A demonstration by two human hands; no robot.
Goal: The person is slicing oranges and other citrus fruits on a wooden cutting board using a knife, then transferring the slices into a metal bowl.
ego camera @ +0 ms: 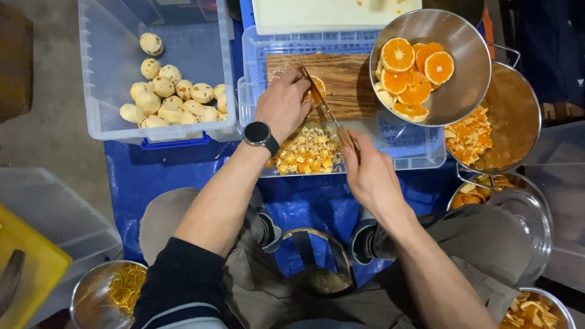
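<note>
An orange [316,90], partly cut with its bright flesh showing, sits on a wooden board [347,82] atop a clear crate. A thin knife [326,108] lies slanted across it, blade tip at the fruit, its pale wooden handle toward the near edge of the board.

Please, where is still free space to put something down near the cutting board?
Free: the wooden board right of the left hand, and the clear bin's floor beyond the peeled fruit. Crowded: the peel scraps between both hands, and the steel bowl of orange slices.
</note>
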